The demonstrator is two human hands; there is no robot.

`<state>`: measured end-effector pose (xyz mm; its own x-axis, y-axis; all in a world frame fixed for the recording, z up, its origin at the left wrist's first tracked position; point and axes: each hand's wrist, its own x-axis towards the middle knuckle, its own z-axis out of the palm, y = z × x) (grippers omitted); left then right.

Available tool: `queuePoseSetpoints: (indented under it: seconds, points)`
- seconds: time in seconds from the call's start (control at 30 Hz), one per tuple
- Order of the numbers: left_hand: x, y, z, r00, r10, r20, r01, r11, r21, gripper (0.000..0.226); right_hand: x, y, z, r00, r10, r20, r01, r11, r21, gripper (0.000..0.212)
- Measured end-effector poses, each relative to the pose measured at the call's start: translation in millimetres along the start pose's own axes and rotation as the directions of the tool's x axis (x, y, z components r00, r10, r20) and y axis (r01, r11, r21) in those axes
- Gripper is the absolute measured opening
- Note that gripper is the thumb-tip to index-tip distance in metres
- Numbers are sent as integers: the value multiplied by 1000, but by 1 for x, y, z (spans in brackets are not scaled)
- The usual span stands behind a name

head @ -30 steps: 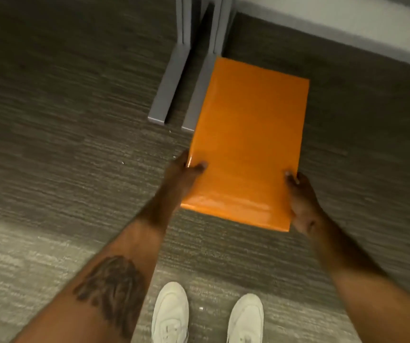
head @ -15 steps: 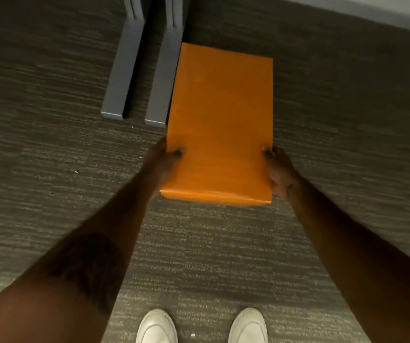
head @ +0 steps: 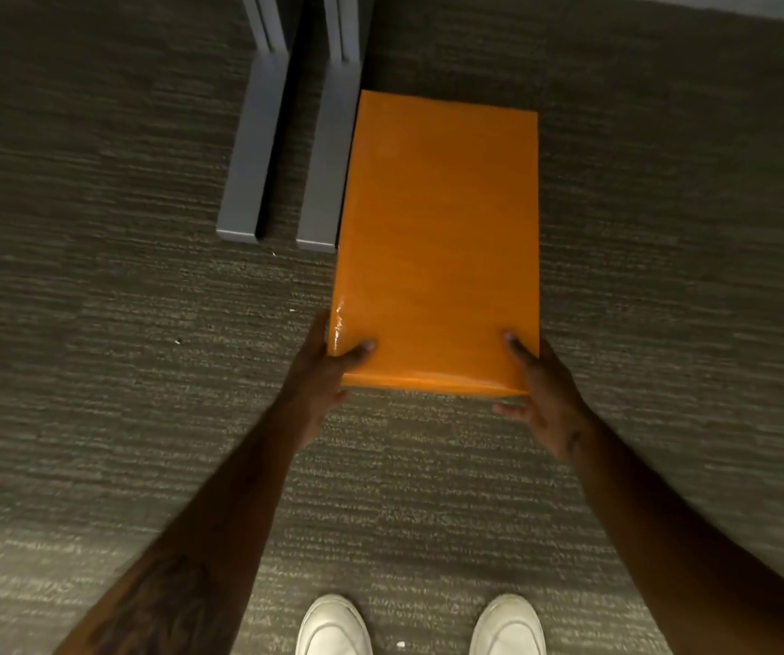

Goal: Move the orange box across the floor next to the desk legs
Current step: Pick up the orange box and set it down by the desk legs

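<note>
The orange box (head: 439, 238) is a long glossy rectangle lying flat on the grey carpet. Its left long side runs right beside the nearer of two grey desk legs (head: 328, 167). My left hand (head: 328, 371) grips the box's near left corner, thumb on top. My right hand (head: 543, 394) holds the near right corner, thumb on top and fingers under the near edge. The underside of the box is hidden.
A second grey desk leg (head: 250, 153) lies parallel further left. A pale wall base (head: 758, 7) crosses the top right. My two white shoes (head: 333, 626) stand at the bottom edge. Striped carpet (head: 97, 323) spreads on all sides.
The box has turned from slanted to parallel with the desk legs and now lies close along the right leg. Both hands have stayed on its near corners.
</note>
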<state>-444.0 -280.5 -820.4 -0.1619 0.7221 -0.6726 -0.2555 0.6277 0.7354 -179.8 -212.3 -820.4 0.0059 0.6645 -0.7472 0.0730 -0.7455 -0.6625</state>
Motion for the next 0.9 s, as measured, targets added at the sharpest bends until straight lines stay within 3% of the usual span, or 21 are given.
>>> queuePoseSetpoints:
  seconds: [0.13,0.47,0.7,0.9]
  points:
    - [8,13,-1,999,34,-8,-34,999,-12,63,6,-8,6,998,-34,-44,40,991,130,39]
    - [68,88,5,991,131,17,-131,991,-10,45,57,-83,29,994,-107,-12,108,987,117,44]
    - [111,116,0,994,105,-29,-105,994,16,76,88,-114,48,992,-112,-54,117,989,90,44]
    - [124,118,2,992,98,-84,-93,994,61,72,95,-121,54,993,-107,-40,108,994,12,50]
